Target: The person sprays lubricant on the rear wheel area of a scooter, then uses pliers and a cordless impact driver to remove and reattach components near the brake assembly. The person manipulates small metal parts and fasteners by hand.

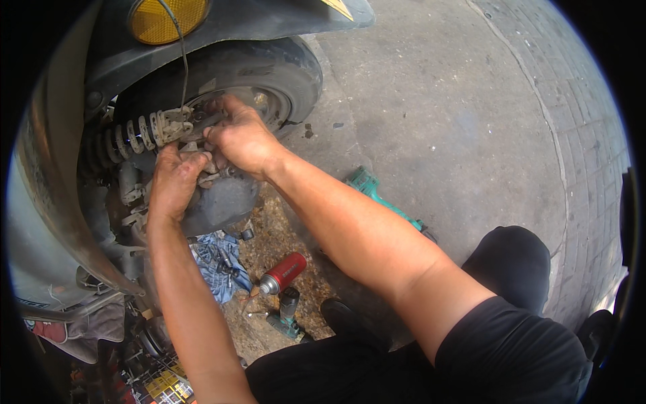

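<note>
My left hand (176, 178) is closed on a dirty metal fitting (207, 174) below a coil-spring shock absorber (134, 138), thumb laid across it. My right hand (243, 136) has bent fingers reaching in among the parts at the hub of the black-tyred wheel (296, 77); what its fingertips grip is hidden. A cable (185, 67) hangs down to the shock's end. Beneath both hands is a dark grey housing (225, 198). The vehicle's grey fender (276, 17), with an amber reflector (168, 19), overhangs the wheel.
Below my arms lie a blue rag (212, 269) with small dark parts, a red spray can (282, 273) and an upright green power tool (286, 316). A larger green tool (380, 202) rests on the pavement (437, 101) to the right. A dirty cloth (94, 326) is at lower left.
</note>
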`<state>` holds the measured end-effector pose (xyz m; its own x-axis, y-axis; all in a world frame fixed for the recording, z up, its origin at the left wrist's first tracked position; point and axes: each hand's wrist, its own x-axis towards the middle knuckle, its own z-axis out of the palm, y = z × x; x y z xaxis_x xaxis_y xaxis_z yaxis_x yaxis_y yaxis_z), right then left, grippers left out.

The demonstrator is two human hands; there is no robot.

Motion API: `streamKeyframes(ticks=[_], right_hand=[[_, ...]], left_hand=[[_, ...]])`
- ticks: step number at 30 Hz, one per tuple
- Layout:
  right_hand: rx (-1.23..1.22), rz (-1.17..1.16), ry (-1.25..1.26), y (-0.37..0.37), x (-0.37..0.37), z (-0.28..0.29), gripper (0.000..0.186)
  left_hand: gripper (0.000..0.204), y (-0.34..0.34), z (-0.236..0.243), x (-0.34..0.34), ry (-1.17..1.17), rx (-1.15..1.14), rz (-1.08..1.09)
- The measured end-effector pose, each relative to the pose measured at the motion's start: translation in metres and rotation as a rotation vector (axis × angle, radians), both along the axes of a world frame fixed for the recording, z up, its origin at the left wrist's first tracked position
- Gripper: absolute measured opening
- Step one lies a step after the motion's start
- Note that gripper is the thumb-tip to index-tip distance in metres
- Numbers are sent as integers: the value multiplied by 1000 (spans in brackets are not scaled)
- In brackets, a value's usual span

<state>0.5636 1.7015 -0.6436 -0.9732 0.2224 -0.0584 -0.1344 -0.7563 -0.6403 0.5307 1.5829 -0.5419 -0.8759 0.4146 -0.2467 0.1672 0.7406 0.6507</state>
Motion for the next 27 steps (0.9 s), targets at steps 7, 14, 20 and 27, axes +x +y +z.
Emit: streamKeyframes(ticks=[7, 14, 20, 27], right_hand=[[27, 51, -7, 7, -1, 2, 43], [-45, 53, 13, 3, -2, 0, 41], [-39, 0, 1, -1, -6, 1, 40], [-110, 35, 13, 0, -3, -3, 41]], left_hand=[[46, -1, -5, 0, 140, 16, -39], [63, -5, -5, 1, 22, 43, -2], [62, -5, -4, -1, 73, -10, -37], [60, -5, -2, 1, 3, 51, -23]])
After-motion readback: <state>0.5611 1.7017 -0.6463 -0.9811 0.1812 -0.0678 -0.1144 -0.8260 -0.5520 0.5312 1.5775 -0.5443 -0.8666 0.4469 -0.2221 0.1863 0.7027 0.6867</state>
